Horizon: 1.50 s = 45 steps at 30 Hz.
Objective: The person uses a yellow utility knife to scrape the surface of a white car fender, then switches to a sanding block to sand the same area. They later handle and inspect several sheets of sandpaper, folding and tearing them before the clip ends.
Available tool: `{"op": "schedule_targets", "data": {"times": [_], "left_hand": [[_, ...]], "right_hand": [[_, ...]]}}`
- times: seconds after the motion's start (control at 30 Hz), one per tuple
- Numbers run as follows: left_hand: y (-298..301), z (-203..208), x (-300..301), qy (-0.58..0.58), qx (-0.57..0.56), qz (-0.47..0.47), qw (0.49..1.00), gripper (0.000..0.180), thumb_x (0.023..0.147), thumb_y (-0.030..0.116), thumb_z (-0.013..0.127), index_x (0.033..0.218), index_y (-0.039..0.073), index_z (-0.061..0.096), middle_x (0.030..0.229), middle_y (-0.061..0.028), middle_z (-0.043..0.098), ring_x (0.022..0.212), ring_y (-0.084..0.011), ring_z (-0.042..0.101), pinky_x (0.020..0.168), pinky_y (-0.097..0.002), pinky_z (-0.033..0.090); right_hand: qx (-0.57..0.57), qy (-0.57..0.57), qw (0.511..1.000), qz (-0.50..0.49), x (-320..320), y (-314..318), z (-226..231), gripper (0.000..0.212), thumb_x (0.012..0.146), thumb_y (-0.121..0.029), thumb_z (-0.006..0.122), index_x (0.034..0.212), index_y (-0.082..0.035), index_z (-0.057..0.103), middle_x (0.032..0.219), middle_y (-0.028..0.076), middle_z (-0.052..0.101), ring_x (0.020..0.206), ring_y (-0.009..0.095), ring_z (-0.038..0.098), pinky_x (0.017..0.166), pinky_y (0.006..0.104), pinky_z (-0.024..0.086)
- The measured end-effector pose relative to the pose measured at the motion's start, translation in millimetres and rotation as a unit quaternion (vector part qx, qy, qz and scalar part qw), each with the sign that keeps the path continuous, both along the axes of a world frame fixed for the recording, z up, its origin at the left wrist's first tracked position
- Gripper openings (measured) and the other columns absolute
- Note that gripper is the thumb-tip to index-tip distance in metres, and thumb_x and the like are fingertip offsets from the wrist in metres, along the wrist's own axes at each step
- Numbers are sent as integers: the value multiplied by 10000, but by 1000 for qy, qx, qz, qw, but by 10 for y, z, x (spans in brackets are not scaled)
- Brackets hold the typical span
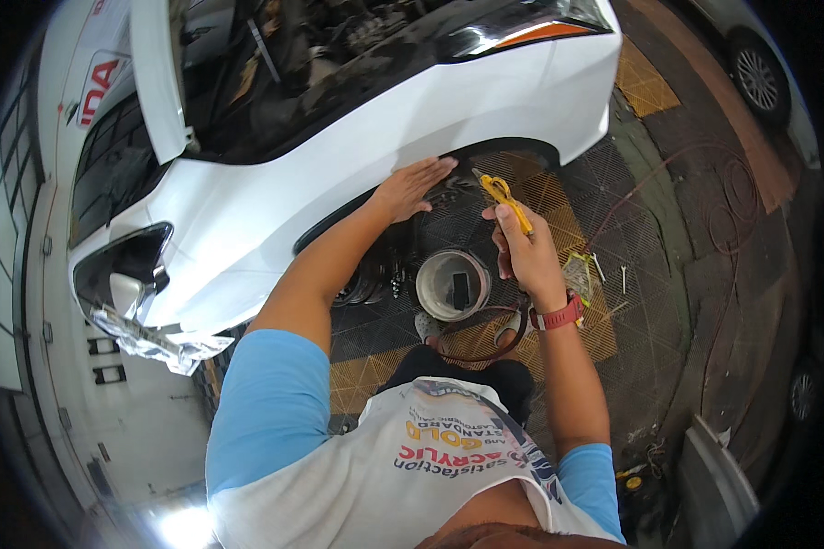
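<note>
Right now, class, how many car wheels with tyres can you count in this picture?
2. One wheel is at the upper right, on a neighbouring car; another wheel shows at the right edge, lower down. The white car has an empty arch; others may be hidden.

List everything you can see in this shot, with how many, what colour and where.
Car: one, white, bonnet raised, across the upper left.
Fender: one, white, above the wheel arch, under the left hand.
Yellow-handled tool: one, yellow, in the right hand by the wheel arch.
Bucket: one, pale, round, on the floor below the hands.
Floor grating: black and yellow tiles, under the car and the person.
Hose: one, reddish, looped on the floor at right.
Second car: one, wheel only, top right.
Watch: one, red, on the right wrist.
Left hand: flat on the fender.
Right hand: closed on the tool.
</note>
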State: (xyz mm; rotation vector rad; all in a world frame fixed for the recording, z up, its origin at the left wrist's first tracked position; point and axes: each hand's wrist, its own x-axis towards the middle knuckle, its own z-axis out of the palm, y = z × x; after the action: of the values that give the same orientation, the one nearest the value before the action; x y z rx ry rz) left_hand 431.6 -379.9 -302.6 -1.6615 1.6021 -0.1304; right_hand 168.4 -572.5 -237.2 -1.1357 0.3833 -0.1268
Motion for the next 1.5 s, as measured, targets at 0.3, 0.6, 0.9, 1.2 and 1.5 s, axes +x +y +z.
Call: {"op": "schedule_targets", "data": {"times": [0.3, 0.6, 0.9, 1.2, 1.5], "left_hand": [[2295, 272, -282, 116, -33, 240, 963, 922, 1007, 565, 627, 1681, 13, 325, 1807, -109, 212, 1681, -252, 123, 1373, -462, 78], [1724, 254, -542, 198, -417, 181, 868, 778, 1022, 487, 559, 1658, 69, 399, 1760, -126, 331, 1649, -326, 248, 1345, -554, 135], [3313, -131, -217, 108, -335, 253, 901, 791, 1075, 524, 479, 1722, 125, 260, 1790, 28, 279, 1644, -145, 210, 1360, -470, 88], [4548, -582, -524, 101, -537, 432, 718, 873, 1101, 575, 475, 1710, 5, 217, 1790, -223, 180, 1659, -460, 92, 1300, -700, 51], [2784, 651, 87, 217, -673, 163, 688, 879, 1014, 562, 622, 1675, 52, 347, 1746, -168, 341, 1633, -369, 273, 1327, -566, 180]], "right_hand": [[-42, -14, 999, 18, 443, 644, 440, 437, 1123, -422, 602, 1106, 3, 701, 661, -53, 483, 438, 49, 466, 404, 237, 409], [-191, 16, 969, 158, 937, 2291, 865, 475, 1119, -460, 609, 1109, 8, 691, 650, -48, 529, 424, 46, 469, 396, 231, 372], [-206, 92, 954, 198, 1201, 3436, 735, 490, 1107, -453, 632, 1122, 33, 695, 655, -39, 509, 451, 64, 496, 420, 243, 391], [-220, 41, 967, 121, 1178, 3977, 1215, 490, 1139, -436, 572, 1177, 38, 690, 680, -55, 466, 465, 40, 450, 426, 226, 384], [-246, 32, 955, 165, 1203, 4344, 1398, 471, 1165, -428, 500, 1182, 0, 696, 703, -42, 485, 461, 57, 454, 417, 230, 390]]}}
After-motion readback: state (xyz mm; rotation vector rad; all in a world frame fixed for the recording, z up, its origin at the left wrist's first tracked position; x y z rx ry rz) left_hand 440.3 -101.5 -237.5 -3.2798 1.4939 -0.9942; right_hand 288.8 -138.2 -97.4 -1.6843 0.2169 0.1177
